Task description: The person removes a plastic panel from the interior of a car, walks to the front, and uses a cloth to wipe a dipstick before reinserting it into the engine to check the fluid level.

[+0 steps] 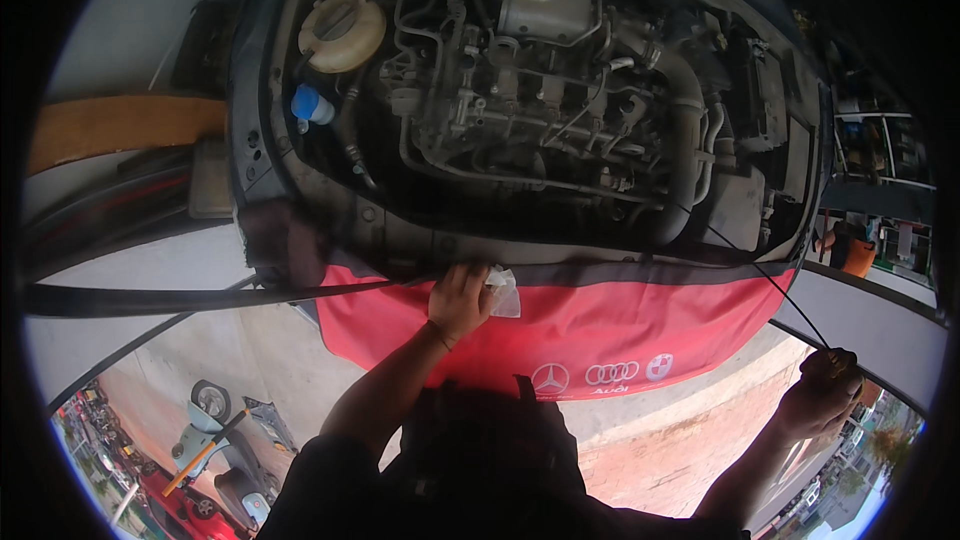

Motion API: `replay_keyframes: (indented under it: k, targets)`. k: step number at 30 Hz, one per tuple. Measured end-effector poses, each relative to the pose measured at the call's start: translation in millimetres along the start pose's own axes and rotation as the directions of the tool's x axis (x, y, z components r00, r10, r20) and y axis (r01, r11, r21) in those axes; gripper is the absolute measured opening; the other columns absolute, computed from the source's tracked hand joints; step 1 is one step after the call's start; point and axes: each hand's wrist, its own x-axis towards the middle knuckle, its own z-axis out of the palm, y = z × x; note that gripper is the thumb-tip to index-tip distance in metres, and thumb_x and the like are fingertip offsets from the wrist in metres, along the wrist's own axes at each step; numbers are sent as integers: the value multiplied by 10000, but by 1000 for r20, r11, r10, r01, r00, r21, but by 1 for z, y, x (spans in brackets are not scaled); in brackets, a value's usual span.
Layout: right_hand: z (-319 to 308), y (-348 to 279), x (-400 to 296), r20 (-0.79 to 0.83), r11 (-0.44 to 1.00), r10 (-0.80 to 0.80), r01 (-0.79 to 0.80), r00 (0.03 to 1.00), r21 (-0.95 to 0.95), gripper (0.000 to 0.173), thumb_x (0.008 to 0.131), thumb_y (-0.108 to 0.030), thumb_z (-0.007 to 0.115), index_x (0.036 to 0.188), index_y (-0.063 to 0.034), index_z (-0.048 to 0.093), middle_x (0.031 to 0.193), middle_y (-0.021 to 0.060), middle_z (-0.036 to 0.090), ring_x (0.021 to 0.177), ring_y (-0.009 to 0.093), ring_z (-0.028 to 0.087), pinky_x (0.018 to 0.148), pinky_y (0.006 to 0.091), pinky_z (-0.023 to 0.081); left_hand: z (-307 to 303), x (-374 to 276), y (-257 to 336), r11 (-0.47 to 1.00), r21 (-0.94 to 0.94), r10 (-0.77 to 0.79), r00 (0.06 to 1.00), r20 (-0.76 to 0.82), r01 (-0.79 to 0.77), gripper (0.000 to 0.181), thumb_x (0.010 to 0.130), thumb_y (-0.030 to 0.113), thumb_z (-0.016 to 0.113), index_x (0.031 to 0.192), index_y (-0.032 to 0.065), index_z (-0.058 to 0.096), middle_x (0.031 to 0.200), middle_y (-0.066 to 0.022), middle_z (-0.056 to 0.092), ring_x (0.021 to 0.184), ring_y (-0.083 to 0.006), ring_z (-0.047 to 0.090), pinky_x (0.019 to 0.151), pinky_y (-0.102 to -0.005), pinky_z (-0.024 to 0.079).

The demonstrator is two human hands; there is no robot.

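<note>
In the head view, my left hand rests at the front edge of an open engine bay, its fingers closed on a crumpled white wipe. Beneath it lies a red fender cover printed with carmaker logos. Far to the right, my right hand is closed around the end of a thin dark flexible rod. That rod slants up and left over the front edge, towards the engine; its far end is hard to make out.
A long dark strip runs in from the left towards my left hand. Dark cloth lies on the bay's left corner. Inside are a cream fluid reservoir, a blue cap and a wide air pipe. A scooter stands behind.
</note>
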Motion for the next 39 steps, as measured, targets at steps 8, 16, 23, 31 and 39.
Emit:
replay_keyframes:
  k: [8, 16, 23, 31, 39]
  targets:
    - [0, 13, 67, 149, 780, -341, 368, 928, -507, 397, 1016, -298, 276, 794, -22, 456, 719, 121, 522, 639, 201, 544, 574, 303, 476, 2, -1, 2, 999, 34, 4, 999, -38, -3, 398, 735, 154, 606, 1125, 90, 562, 1001, -115, 571, 829, -288, 603, 657, -361, 539]
    - [10, 0, 60, 185, 986, -154, 162, 971, -32, 275, 880, -297, 420, 745, -59, 443, 684, 101, 422, 618, 230, 433, 571, 329, 369, -2, 0, 1, 1000, 17, 11, 999, -32, -10, 411, 740, 158, 607, 1138, 67, 562, 995, -120, 570, 826, -280, 602, 655, -360, 540]
    - [1, -13, 53, 168, 984, -136, 152, 976, -89, 280, 884, -304, 461, 713, -82, 458, 672, 71, 408, 593, 198, 398, 542, 309, 355, 4, 3, -1, 999, -33, -1, 1000, -30, 0, 399, 750, 145, 593, 1138, 53, 575, 1011, -137, 585, 812, -305, 611, 670, -383, 538]
    - [-51, 26, 75, 132, 979, -11, -16, 991, 202, 309, 870, -287, 433, 688, -42, 480, 668, 117, 486, 560, 216, 423, 512, 326, 339, 10, 2, -6, 999, -37, 23, 999, -27, -24, 379, 796, 167, 620, 1154, 56, 562, 1005, -144, 584, 826, -323, 612, 648, -391, 537]
    - [-11, 29, 70, -27, 996, 18, -16, 999, 83, 300, 904, -223, 397, 682, -37, 471, 655, 116, 478, 557, 213, 421, 536, 329, 349, 7, 5, -1, 998, 21, 57, 998, -28, -56, 331, 756, 102, 583, 1070, 0, 587, 975, -157, 595, 831, -320, 616, 671, -379, 552]
